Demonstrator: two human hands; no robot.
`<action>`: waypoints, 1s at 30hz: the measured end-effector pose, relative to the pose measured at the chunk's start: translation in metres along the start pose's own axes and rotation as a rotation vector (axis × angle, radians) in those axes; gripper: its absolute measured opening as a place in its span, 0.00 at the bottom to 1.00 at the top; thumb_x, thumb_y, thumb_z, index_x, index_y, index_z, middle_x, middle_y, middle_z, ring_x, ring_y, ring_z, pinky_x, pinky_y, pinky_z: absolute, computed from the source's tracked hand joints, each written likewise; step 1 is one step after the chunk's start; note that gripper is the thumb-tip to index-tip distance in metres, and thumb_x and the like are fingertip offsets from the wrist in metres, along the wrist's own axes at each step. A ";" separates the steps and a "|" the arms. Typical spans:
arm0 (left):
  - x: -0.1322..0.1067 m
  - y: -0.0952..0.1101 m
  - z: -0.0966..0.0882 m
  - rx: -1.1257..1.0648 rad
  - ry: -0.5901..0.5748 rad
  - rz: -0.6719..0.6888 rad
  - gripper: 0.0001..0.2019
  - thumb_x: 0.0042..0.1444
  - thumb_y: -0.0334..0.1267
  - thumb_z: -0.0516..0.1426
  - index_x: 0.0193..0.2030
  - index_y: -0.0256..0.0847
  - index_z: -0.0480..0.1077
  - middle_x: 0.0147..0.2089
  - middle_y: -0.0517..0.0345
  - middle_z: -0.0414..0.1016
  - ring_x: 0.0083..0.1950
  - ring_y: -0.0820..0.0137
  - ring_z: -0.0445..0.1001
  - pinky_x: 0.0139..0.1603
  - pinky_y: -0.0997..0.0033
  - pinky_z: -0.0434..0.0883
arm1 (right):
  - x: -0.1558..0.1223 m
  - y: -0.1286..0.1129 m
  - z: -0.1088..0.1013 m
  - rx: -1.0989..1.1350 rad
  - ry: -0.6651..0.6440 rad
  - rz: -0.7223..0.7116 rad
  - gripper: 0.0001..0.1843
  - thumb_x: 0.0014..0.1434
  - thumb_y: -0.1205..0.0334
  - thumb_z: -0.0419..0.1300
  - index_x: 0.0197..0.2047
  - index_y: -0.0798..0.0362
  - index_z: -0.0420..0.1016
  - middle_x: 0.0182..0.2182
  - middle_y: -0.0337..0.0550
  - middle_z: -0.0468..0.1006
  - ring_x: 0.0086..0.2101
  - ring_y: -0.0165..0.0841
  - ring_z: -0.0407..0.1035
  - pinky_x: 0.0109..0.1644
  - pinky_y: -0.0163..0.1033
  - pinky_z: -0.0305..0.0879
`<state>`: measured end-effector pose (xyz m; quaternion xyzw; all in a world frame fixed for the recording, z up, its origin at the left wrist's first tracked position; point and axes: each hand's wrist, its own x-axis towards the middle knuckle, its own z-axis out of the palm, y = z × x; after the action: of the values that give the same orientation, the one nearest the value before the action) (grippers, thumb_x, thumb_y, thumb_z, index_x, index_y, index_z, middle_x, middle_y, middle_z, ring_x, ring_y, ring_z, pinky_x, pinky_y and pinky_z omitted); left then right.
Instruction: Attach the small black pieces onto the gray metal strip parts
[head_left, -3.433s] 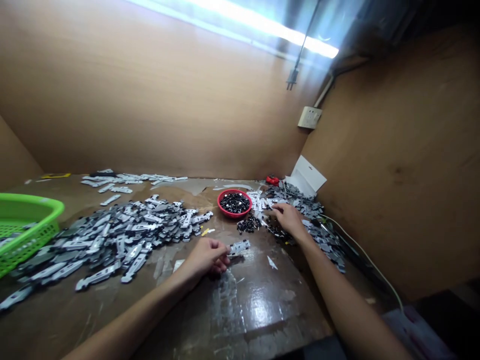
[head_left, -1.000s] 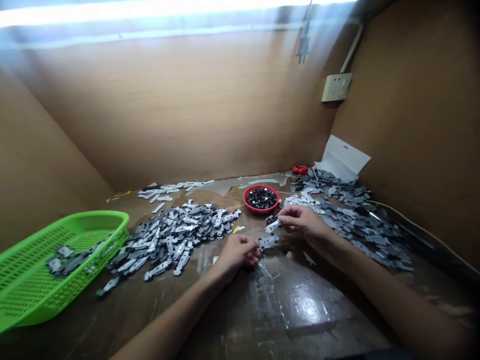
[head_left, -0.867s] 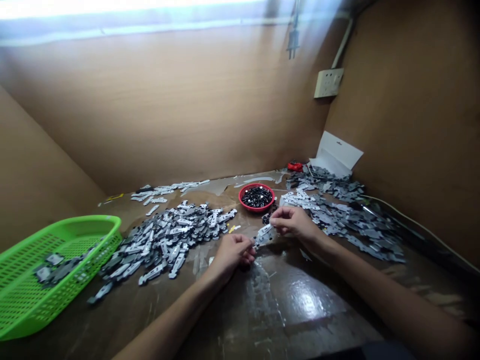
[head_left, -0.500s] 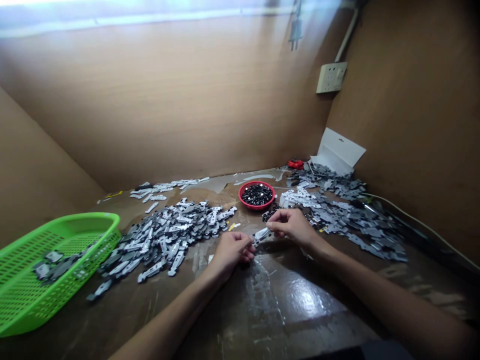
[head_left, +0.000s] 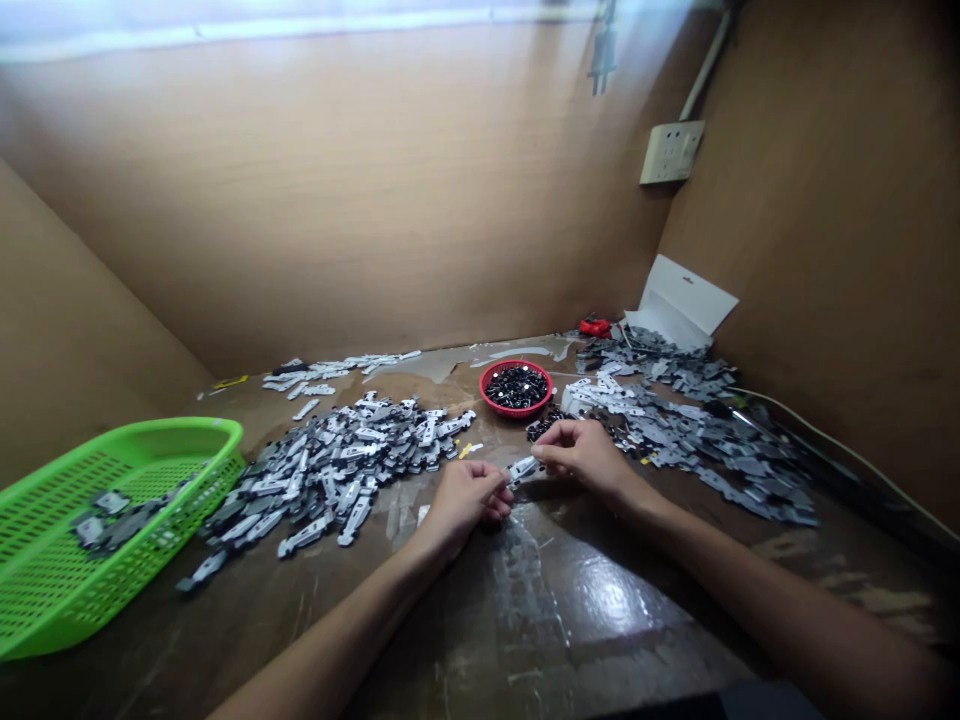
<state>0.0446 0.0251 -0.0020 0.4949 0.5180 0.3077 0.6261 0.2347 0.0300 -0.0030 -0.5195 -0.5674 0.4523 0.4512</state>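
Your left hand (head_left: 465,495) and right hand (head_left: 585,455) meet low over the shiny table (head_left: 585,600). Each one pinches an end of a small grey piece (head_left: 523,467), so it sits steady between them. Your fingers hide most of it; it may be two pieces. Farther back lie a grey pile (head_left: 345,455) and a red bowl (head_left: 516,403) of tiny black bits.

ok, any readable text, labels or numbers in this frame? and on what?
None can be read.
white hang card against the right wall: blank face.
wall socket: no legible marking.
grey part pinched between left hand and right hand, and the grey part piles: too small to show any stamp.
green basket, red bowl: no print visible.
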 end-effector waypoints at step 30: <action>0.001 -0.007 -0.002 -0.090 -0.012 0.116 0.13 0.47 0.44 0.59 0.28 0.33 0.67 0.23 0.56 0.72 0.19 0.80 0.66 0.18 0.83 0.60 | 0.005 0.009 -0.003 -0.046 -0.155 0.040 0.17 0.52 0.51 0.57 0.23 0.56 0.64 0.16 0.31 0.57 0.17 0.21 0.48 0.20 0.29 0.43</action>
<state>0.0422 0.0245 -0.0085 0.4975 0.4702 0.3633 0.6320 0.2392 0.0361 -0.0107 -0.5042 -0.6004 0.4871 0.3849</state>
